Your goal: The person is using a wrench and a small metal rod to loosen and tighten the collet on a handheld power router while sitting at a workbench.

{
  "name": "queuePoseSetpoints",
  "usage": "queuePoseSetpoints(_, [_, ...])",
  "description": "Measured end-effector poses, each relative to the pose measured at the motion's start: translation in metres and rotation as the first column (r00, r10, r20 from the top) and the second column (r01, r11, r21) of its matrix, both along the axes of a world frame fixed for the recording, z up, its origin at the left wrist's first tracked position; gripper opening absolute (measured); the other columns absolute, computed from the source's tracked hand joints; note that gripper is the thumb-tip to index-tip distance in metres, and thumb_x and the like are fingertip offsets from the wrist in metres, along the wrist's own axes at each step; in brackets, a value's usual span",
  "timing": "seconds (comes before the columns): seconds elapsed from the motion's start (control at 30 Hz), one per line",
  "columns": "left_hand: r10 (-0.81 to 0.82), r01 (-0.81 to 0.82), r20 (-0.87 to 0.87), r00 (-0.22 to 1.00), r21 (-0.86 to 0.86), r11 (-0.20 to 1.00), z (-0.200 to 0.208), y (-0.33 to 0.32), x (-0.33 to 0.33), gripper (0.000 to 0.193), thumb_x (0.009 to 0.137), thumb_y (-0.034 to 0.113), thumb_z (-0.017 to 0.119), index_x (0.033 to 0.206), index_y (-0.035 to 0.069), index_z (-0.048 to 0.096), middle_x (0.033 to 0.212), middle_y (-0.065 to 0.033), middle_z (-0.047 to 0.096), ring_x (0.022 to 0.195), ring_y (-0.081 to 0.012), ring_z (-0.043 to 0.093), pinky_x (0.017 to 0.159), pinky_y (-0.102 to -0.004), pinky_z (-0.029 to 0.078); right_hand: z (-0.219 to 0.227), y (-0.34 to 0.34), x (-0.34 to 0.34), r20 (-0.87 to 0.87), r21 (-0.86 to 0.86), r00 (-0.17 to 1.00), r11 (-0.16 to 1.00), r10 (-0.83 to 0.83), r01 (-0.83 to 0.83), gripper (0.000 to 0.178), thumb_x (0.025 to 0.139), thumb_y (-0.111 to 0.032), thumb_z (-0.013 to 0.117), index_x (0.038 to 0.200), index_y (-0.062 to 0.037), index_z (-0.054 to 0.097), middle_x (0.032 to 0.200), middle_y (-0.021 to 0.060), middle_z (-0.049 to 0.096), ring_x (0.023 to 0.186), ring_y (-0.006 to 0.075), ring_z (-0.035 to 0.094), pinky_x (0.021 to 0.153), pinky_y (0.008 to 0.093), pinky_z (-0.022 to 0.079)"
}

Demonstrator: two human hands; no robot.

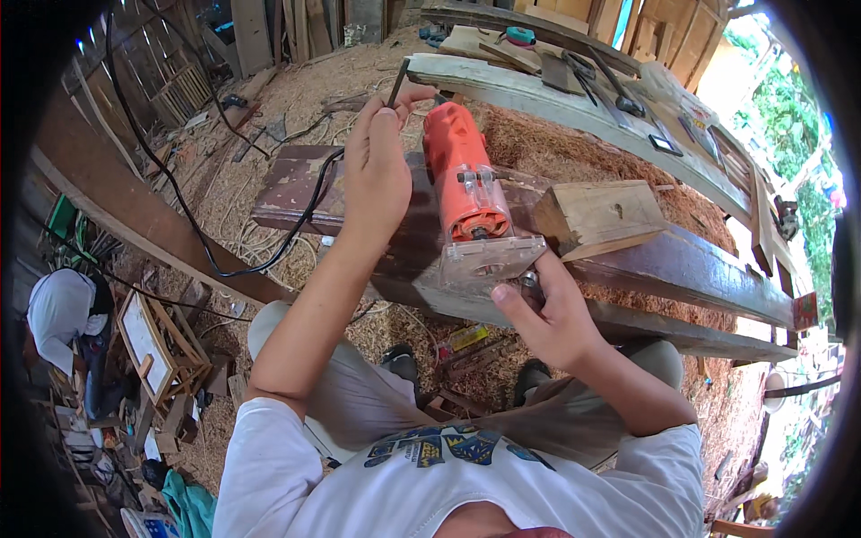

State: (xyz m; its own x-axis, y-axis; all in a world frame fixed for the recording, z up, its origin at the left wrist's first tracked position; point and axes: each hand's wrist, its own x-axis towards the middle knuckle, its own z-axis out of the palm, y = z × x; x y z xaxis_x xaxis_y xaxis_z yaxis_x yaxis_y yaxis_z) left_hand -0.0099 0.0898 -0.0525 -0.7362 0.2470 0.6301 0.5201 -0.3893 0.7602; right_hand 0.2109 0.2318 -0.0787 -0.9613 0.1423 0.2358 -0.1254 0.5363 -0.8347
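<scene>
An orange-red trim router [459, 166] lies tilted over the bench in front of me, with its clear plastic base [480, 264] toward me. My right hand [558, 318] is closed at the base's near right corner, its thumb in front and the other fingers partly hidden. A small metal piece [531, 289] shows beside that thumb; its kind is unclear. By the router's far end, my left hand [381, 161] is closed around a slim dark rod [398, 82] that sticks up past the fingers. The rod's lower part is hidden by the hand.
A wooden block [610, 215] sits right of the router on the dark painted beam bench [664, 269]. A black cord [193, 229] loops at left. Beyond, a pale plank [538, 90] bears a hammer [619, 94] and other tools. Wood shavings cover the floor [242, 193].
</scene>
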Motion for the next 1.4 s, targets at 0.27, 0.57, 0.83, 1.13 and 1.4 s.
queuePoseSetpoints(0.27, [-0.067,0.063,-0.017,0.998,-0.153,0.986,0.004,-0.017,-0.001,0.026,0.113,0.019,0.051,0.108,0.001,0.069,0.107,-0.0026,0.067,0.1,-0.0103,0.057,0.095,-0.0301,0.046,0.016,-0.001,0.008,0.052,0.051,0.998,0.998,-0.025,0.023,0.044,0.105,-0.018,0.062,0.143,-0.0011,0.048,0.131,0.0247,0.062,0.122,0.0427,0.061,0.106,0.0473,0.046])
queuePoseSetpoints(0.57, [-0.206,0.201,-0.014,0.978,-0.171,0.965,-0.007,-0.021,0.006,0.024,0.116,0.018,0.045,0.114,0.001,0.062,0.105,-0.003,0.063,0.099,-0.0124,0.057,0.093,-0.0298,0.047,0.016,0.002,0.007,0.05,0.225,0.996,0.972,-0.079,0.066,0.038,0.108,-0.024,0.06,0.137,-0.0006,0.053,0.129,0.0289,0.062,0.122,0.0505,0.059,0.103,0.053,0.047])
queuePoseSetpoints(0.83, [-0.135,0.054,-0.205,0.969,-0.361,0.931,-0.027,-0.013,-0.001,0.029,0.115,0.02,0.045,0.131,-0.002,0.056,0.128,-0.01,0.064,0.127,-0.0167,0.058,0.114,-0.0339,0.041,0.017,-0.003,0.006,0.019,0.192,0.993,0.975,-0.116,0.11,0.043,0.107,-0.027,0.062,0.14,-0.0007,0.051,0.126,0.0277,0.064,0.12,0.0508,0.06,0.101,0.0527,0.048])
queuePoseSetpoints(1.13, [-0.17,0.056,-0.274,0.947,-0.379,0.923,-0.019,-0.012,-0.008,0.037,0.112,0.02,0.051,0.142,-0.001,0.057,0.119,-0.0101,0.067,0.105,-0.0191,0.061,0.099,-0.0342,0.048,-0.001,-0.003,-0.004,-0.073,0.126,0.985,0.978,-0.155,0.163,0.052,0.103,-0.028,0.071,0.14,-0.0017,0.045,0.112,0.0251,0.068,0.101,0.0443,0.068,0.088,0.0487,0.053])
queuePoseSetpoints(1.4, [-0.284,0.181,-0.15,0.947,-0.48,0.858,0.002,-0.005,-0.027,0.032,0.11,0.015,0.056,0.136,-0.003,0.056,0.132,-0.0081,0.069,0.124,-0.0132,0.061,0.112,-0.0332,0.045,-0.011,0.001,-0.012,-0.216,-0.181,0.975,0.983,-0.041,0.001,0.043,0.106,-0.011,0.067,0.141,-0.0039,0.044,0.104,0.0108,0.066,0.093,0.0139,0.065,0.082,0.0305,0.052])
